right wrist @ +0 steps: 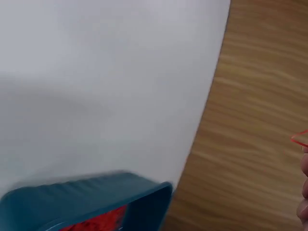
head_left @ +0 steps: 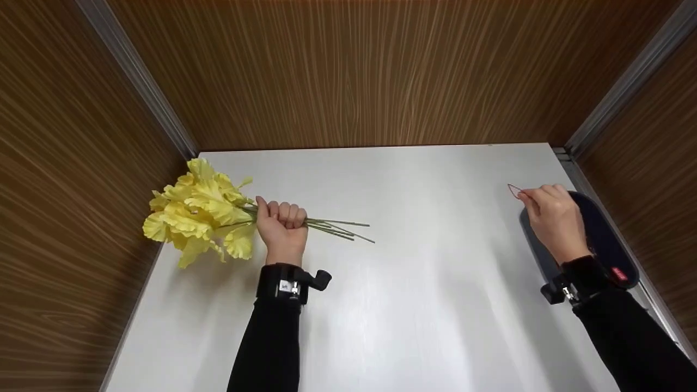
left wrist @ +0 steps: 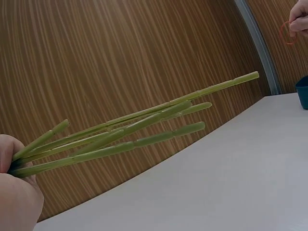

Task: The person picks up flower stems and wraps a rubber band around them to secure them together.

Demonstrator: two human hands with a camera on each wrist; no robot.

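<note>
My left hand (head_left: 282, 224) grips a bunch of yellow artificial flowers (head_left: 199, 215) by the stems, fist closed, at the left of the white table (head_left: 414, 272). The green stems (left wrist: 125, 134) stick out to the right past the fist, above the tabletop. At the right, my right hand (head_left: 550, 215) pinches a thin red rubber band (head_left: 514, 190) between its fingertips, above a dark blue tray (head_left: 607, 239). The band (left wrist: 287, 32) shows in the left wrist view, held up in the air. In the right wrist view a bit of the band (right wrist: 299, 138) shows at the right edge.
The dark blue tray (right wrist: 91, 199) by the table's right edge holds more red bands. Brown wood-grain walls (head_left: 359, 71) close in the table on the back, left and right, with metal corner strips.
</note>
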